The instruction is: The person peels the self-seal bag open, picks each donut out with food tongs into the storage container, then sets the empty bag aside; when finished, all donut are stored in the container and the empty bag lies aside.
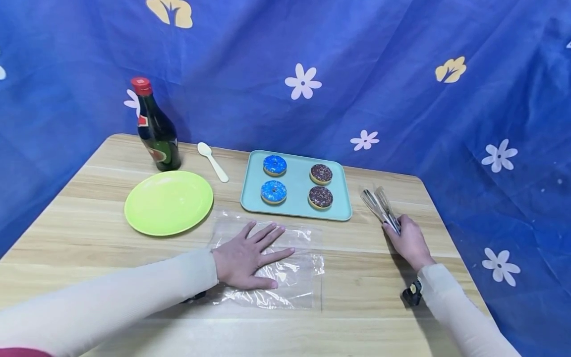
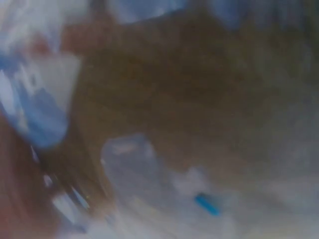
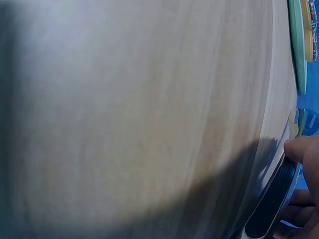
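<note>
My left hand (image 1: 250,259) lies flat with fingers spread on a clear plastic bag (image 1: 296,292), which is spread on the wooden table. The left wrist view is too blurred to make out details. On the right side, my right hand (image 1: 409,242) grips a pair of metal tongs (image 1: 378,204), their heads pointing away towards the back. A dark handle of the tongs (image 3: 271,204) shows under the thumb in the right wrist view. Behind the bag sits a light-blue tray (image 1: 292,201) carrying two blue doughnuts (image 1: 274,192) and two chocolate-brown doughnuts (image 1: 320,197).
Left of the tray are a lime-green plate (image 1: 168,203) and a pale spoon (image 1: 214,162). A dark bottle with a red cap (image 1: 158,131) stands upright behind the plate. A blue flowered cloth (image 1: 250,74) hangs along the table's back and right edges.
</note>
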`<state>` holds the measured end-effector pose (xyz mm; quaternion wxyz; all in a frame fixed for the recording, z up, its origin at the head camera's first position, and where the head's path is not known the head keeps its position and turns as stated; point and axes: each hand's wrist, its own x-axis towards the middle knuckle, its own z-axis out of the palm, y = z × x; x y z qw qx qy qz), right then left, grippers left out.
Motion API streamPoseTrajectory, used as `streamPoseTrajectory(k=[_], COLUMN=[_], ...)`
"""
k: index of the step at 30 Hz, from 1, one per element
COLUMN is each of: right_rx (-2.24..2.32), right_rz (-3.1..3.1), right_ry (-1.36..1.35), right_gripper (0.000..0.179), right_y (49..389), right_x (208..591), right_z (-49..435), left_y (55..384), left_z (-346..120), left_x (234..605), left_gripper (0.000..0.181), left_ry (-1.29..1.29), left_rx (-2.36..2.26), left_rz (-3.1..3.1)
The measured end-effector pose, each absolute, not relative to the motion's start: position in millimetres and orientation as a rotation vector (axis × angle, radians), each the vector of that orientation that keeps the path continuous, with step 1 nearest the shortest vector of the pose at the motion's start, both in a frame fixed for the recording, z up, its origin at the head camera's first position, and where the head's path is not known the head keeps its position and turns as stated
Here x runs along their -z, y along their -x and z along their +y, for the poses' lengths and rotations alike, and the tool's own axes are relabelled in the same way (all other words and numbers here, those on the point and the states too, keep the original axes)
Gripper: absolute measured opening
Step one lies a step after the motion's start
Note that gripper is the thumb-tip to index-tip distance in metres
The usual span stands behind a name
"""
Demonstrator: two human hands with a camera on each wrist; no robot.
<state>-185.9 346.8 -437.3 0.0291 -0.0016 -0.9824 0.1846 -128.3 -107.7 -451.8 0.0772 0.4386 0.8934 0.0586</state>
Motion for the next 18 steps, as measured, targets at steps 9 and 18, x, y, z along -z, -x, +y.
streamPoseTrajectory(k=[9, 18], right_rx=[-0.586, -0.626], right_rz=[-3.057, -3.048], right_ry=[0.027, 0.056], right_gripper=[0.040, 0.069], right_y=[186, 188], right_x=[435, 419], right_z=[348, 335], left_y=[124, 130], left_z=[-107, -104], left_x=[432, 421], left_gripper=[0.075, 0.074], left_ry=[-1.309, -1.293], left_rx=[-0.187, -0.191], left_rz=[2.646, 2.618])
